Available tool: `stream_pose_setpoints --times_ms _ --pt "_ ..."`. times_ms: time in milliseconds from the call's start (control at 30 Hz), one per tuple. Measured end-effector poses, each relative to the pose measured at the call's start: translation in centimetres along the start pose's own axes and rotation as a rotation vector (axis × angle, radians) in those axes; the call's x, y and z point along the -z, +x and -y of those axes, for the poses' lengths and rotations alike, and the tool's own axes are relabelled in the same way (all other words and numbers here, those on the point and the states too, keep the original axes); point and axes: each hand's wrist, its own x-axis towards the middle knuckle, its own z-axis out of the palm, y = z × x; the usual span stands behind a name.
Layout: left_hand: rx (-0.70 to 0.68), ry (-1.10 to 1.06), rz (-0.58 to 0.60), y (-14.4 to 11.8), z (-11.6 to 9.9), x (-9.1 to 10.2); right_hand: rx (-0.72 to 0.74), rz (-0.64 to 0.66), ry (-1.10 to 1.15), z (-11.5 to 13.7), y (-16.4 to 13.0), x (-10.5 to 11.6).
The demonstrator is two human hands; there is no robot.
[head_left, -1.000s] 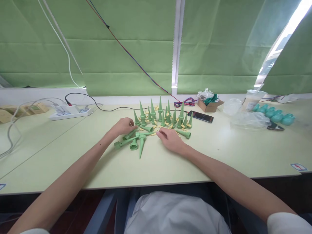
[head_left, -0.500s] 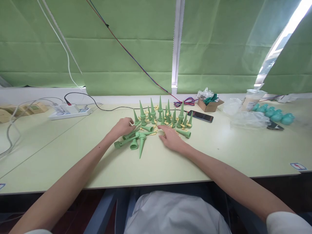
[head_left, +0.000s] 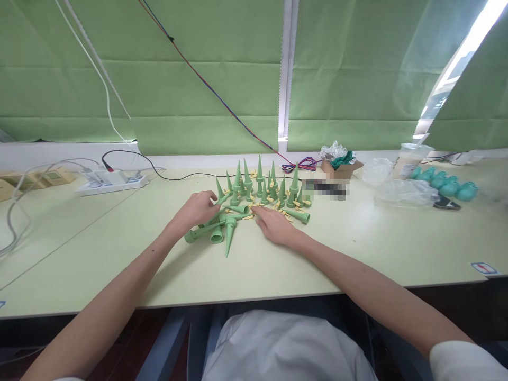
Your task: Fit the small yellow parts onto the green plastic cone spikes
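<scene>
pale green table, left hand pinching a green cone, right hand flat, fingers spread, on yellow bits

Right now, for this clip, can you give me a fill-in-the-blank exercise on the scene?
1. The cones standing behind the hands are ____ in colour.
2. The power strip lies on the table's ____ side.
3. The cardboard box sits to the ____ of the standing cones.
4. The left hand and right hand rest among cones that lie ____ on the table.

Missing words: green; left; right; flat
</scene>
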Motion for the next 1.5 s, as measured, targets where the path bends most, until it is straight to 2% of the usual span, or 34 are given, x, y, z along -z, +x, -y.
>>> stream_pose_setpoints --times_ms 233,400,533,667,767,900,1033,1267,1500 --pt "0.018 0.001 -0.004 0.3 0.3 0.1 0.025 -0.024 0.006 0.0 -0.1 0.1" --pt "-0.002 -0.12 0.019 0.2 0.2 0.8 0.032 -0.034 -0.016 0.1 -0.2 0.3" --pt "-0.113 -0.299 0.084 -0.5 -1.4 2.0 0.004 -0.045 -0.04 0.3 -0.2 0.4" --pt "-0.137 -0.456 0.127 -1.0 -4.2 2.5 -0.029 -0.045 -0.083 0.7 -0.3 0.6" --pt "-0.241 -0.541 0.074 -0.6 -5.7 1.5 -0.037 -0.041 -0.099 0.9 -0.4 0.8" --pt "-0.345 -0.605 -0.019 0.2 -6.5 -1.2 -0.049 -0.033 -0.136 1.0 -0.5 1.0" --pt "-0.313 -0.699 -0.016 0.0 -6.4 -2.9 -0.033 -0.023 -0.175 0.7 -0.7 1.0" --pt "-0.268 -0.843 0.024 -0.7 -6.0 -3.6 0.01 -0.107 -0.01 0.2 -0.8 1.1" --pt "-0.283 -0.907 0.012 -0.4 -5.8 -4.7 0.025 -0.306 0.171 -0.3 -0.3 1.2"
